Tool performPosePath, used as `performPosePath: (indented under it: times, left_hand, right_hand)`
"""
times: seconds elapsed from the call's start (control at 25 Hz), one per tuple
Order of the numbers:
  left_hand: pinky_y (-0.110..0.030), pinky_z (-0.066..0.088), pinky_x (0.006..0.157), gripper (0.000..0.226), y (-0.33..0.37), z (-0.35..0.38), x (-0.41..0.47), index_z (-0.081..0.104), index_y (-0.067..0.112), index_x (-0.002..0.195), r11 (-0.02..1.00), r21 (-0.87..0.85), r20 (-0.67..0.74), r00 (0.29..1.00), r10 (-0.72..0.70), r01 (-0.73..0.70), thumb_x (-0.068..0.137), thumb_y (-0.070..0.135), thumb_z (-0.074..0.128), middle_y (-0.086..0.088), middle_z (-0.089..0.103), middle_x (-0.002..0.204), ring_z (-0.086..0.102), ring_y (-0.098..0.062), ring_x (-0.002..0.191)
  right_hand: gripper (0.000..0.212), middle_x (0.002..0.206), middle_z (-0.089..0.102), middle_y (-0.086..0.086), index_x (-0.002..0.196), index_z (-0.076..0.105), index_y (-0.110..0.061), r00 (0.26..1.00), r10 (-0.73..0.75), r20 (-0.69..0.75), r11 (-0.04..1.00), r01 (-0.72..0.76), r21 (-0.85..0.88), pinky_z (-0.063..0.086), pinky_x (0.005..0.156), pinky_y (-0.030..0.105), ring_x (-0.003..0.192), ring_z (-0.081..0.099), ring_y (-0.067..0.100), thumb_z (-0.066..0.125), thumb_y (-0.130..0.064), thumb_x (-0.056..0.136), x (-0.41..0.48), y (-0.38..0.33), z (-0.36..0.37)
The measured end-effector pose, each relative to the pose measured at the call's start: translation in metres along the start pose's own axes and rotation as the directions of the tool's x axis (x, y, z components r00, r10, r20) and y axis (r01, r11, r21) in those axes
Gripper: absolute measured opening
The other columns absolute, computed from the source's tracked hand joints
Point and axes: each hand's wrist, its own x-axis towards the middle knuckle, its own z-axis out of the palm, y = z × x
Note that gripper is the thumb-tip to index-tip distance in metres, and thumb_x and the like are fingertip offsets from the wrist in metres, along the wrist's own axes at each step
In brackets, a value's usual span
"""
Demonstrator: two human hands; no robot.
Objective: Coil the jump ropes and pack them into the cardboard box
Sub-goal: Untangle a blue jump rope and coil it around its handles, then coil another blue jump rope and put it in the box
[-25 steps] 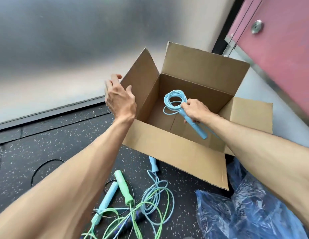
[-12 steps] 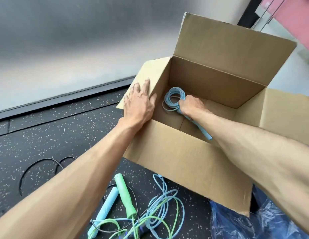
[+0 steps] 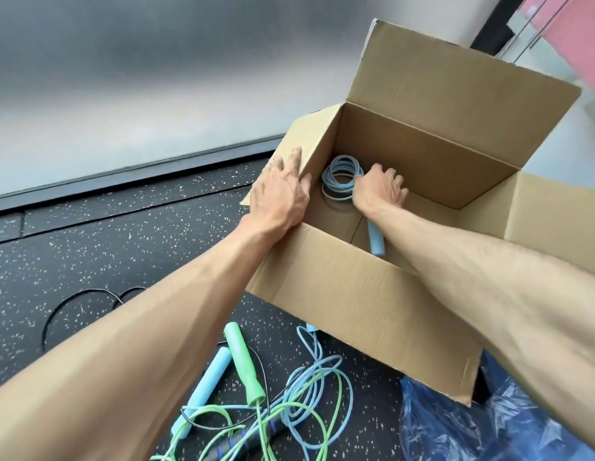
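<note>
The blue jump rope (image 3: 343, 163) is held tight in the grip of the right hand (image 3: 379, 191), low by the left wall of the cardboard box (image 3: 356, 294). The coil is pointed far and the handle near. The left hand (image 3: 279, 197) is laid flat on the flap (image 3: 309, 141), fingers straight.

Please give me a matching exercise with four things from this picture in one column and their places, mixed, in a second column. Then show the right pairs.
Things:
1. coiled blue rope
2. green handle
3. left hand
4. blue plastic bag

Places:
A. on the floor, at the lower right of the view
B. resting on the left flap
C. inside the cardboard box
D. on the floor among the loose ropes

Pairs: 1-C, 2-D, 3-B, 4-A
</note>
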Motion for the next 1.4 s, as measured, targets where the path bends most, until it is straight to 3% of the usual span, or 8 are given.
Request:
performPosePath:
  times: [0.32, 0.52, 0.68, 0.88, 1.04, 1.2, 1.28, 1.4]
  left_hand:
    - [-0.047, 0.039, 0.103, 0.039, -0.025, -0.055, -0.062, 0.056, 0.015, 0.13, 0.995, -0.02, -0.027, 0.995, 0.093, -0.094, 0.098, 0.035, 0.047, -0.011, 0.053, 0.132, 0.047, -0.03, 0.124]
    - [-0.046, 0.047, 0.088, 0.023, -0.043, -0.071, -0.148, 0.065, 0.008, 0.105, 0.982, -0.18, -0.189, 0.982, 0.029, -0.063, 0.093, 0.012, 0.046, -0.013, 0.061, 0.104, 0.057, -0.029, 0.1]
    - [-0.039, 0.051, 0.08, 0.018, -0.056, -0.046, -0.2, 0.061, 0.011, 0.096, 0.879, -0.415, -0.141, 0.938, -0.318, 0.235, 0.092, 0.011, 0.043, -0.01, 0.067, 0.096, 0.062, -0.026, 0.087]
    - [-0.048, 0.058, 0.085, 0.028, -0.06, 0.022, -0.208, 0.062, 0.01, 0.107, 0.513, -0.626, 0.408, 0.807, -0.426, 0.587, 0.09, 0.002, 0.041, -0.018, 0.071, 0.102, 0.07, -0.033, 0.091]
    - [-0.039, 0.054, 0.09, 0.041, -0.052, 0.045, -0.191, 0.053, 0.001, 0.133, 0.459, -0.583, 0.577, 0.74, -0.347, 0.67, 0.093, -0.002, 0.048, -0.021, 0.061, 0.129, 0.063, -0.035, 0.113]
    - [-0.035, 0.056, 0.069, 0.039, -0.047, 0.043, -0.191, 0.05, -0.009, 0.131, 0.26, -0.618, 0.674, 0.67, -0.312, 0.742, 0.093, -0.013, 0.042, -0.021, 0.065, 0.1, 0.063, -0.028, 0.082]
    - [-0.037, 0.058, 0.066, 0.039, -0.055, 0.033, -0.195, 0.049, -0.01, 0.129, 0.3, -0.597, 0.657, 0.668, -0.35, 0.744, 0.09, -0.014, 0.044, -0.02, 0.067, 0.09, 0.065, -0.028, 0.074]
    - [-0.042, 0.054, 0.082, 0.052, -0.071, -0.006, -0.205, 0.044, 0.001, 0.132, 0.696, -0.44, 0.455, 0.809, -0.372, 0.567, 0.083, -0.002, 0.062, -0.016, 0.065, 0.109, 0.066, -0.031, 0.094]
  right_hand:
    - [0.022, 0.097, 0.058, 0.005, 0.089, 0.062, -0.014, 0.807, -0.574, -0.14, 0.767, 0.59, 0.252, 0.046, 0.085, 0.038, 0.097, 0.054, 0.024, 0.044, -0.006, 0.079, -0.165, -0.002, -0.069]
    - [0.019, 0.077, 0.06, 0.0, 0.078, 0.052, -0.015, 0.673, -0.74, -0.028, 0.642, 0.717, 0.271, 0.051, 0.06, 0.04, 0.067, 0.057, 0.019, 0.039, -0.001, 0.082, -0.286, 0.019, -0.074]
    - [0.019, 0.097, 0.067, 0.01, 0.093, 0.061, -0.01, 0.803, -0.535, 0.263, 0.845, 0.509, 0.166, 0.055, 0.075, 0.042, 0.085, 0.065, 0.031, 0.043, -0.008, 0.089, -0.305, 0.046, -0.027]
    - [0.031, 0.13, 0.057, 0.016, 0.122, 0.058, -0.004, 0.958, -0.104, 0.268, 0.995, 0.097, 0.038, 0.044, 0.101, 0.043, 0.123, 0.051, 0.035, 0.048, -0.013, 0.094, -0.274, 0.057, 0.02]
    - [0.013, 0.092, 0.062, 0.016, 0.087, 0.061, -0.011, 0.937, -0.076, 0.342, 0.982, 0.01, 0.191, 0.041, 0.07, 0.031, 0.089, 0.059, 0.028, 0.056, -0.021, 0.094, -0.242, 0.05, 0.042]
    - [0.014, 0.079, 0.062, 0.007, 0.085, 0.072, -0.01, 0.881, -0.096, 0.464, 0.947, -0.063, 0.314, 0.035, 0.05, 0.024, 0.074, 0.057, 0.017, 0.07, -0.024, 0.086, -0.237, 0.044, 0.054]
    - [0.021, 0.084, 0.066, 0.006, 0.097, 0.074, -0.007, 0.852, -0.164, 0.498, 0.95, 0.0, 0.313, 0.036, 0.048, 0.024, 0.075, 0.059, 0.017, 0.072, -0.025, 0.086, -0.246, 0.038, 0.053]
    - [0.022, 0.103, 0.067, 0.005, 0.109, 0.06, -0.014, 0.803, -0.315, 0.505, 0.936, 0.175, 0.305, 0.043, 0.064, 0.03, 0.086, 0.063, 0.023, 0.064, -0.025, 0.09, -0.268, 0.02, 0.034]
